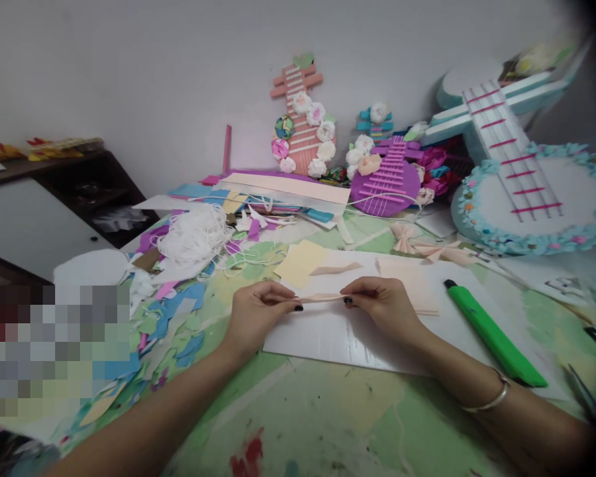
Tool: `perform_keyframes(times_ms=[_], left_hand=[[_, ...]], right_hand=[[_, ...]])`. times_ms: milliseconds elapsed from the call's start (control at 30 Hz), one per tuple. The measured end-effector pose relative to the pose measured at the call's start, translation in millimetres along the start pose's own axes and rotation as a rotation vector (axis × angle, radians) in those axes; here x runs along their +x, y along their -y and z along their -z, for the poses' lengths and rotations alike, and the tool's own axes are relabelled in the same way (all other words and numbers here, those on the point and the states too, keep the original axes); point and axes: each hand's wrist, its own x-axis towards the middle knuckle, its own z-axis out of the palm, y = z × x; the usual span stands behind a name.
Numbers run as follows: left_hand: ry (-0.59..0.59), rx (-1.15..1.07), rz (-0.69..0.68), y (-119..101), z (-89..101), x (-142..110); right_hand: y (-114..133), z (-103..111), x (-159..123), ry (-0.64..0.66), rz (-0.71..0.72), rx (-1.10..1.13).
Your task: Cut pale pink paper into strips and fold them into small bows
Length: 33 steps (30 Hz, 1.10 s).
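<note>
Between my two hands a narrow folded strip of peach paper [320,298] is stretched level, just above a white board [298,338]. My left hand [261,315] pinches its left end between thumb and fingers. The right end is pinched the same way by my right hand [385,308]. Behind the strip, a yellow paper piece [302,258] and another folded peach strip [335,268] lie on the board. Flat peach sheets [410,285] rest beyond my right hand. A green utility knife [494,334] lies to the right of that hand.
Paper scraps [179,324] and a tangle of white string [196,232] cover the table's left side. Decorated paper instruments in pink [302,132], purple [387,175] and pale blue [541,192] stand along the back. Scissors [583,391] lie at the right edge. Pleated peach bows [404,237] sit behind the board.
</note>
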Motion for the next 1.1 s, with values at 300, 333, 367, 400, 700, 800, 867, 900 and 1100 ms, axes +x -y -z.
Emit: perform_keyframes(times_ms=[300, 333, 367, 400, 700, 800, 867, 900, 1100], left_hand=[[-0.057, -0.096, -0.076, 15.7, -1.3, 10.9], [-0.052, -0.076, -0.103, 18.0, -1.2, 11.7], [-0.04, -0.042, -0.134, 19.8, -1.1, 12.2], [-0.027, 0.001, -0.165, 21.0, -0.8, 12.5], [0.029, 0.199, -0.276, 20.7, 1.4, 15.5], [0.036, 0.204, -0.291, 21.0, 1.4, 16.1], [0.042, 0.209, -0.299, 20.8, 1.5, 15.9], [0.043, 0.21, -0.303, 20.6, 1.6, 15.8], [0.051, 0.237, -0.331, 21.0, 1.9, 15.9]], right_hand=[[0.6, 14.9, 20.3, -0.164, 0.068, 0.12], [0.2, 19.4, 26.3, -0.197, 0.086, 0.116], [-0.6, 24.0, 32.9, -0.22, 0.103, 0.093], [-1.9, 28.6, 40.0, -0.226, 0.118, 0.043], [-28.5, 45.0, 85.6, -0.006, 0.063, -0.344], [-31.8, 42.2, 81.8, 0.04, 0.056, -0.353], [-31.3, 41.0, 77.2, 0.07, 0.065, -0.356], [-30.5, 40.7, 75.0, 0.086, 0.071, -0.356], [-20.5, 33.7, 63.4, 0.132, 0.215, -0.395]])
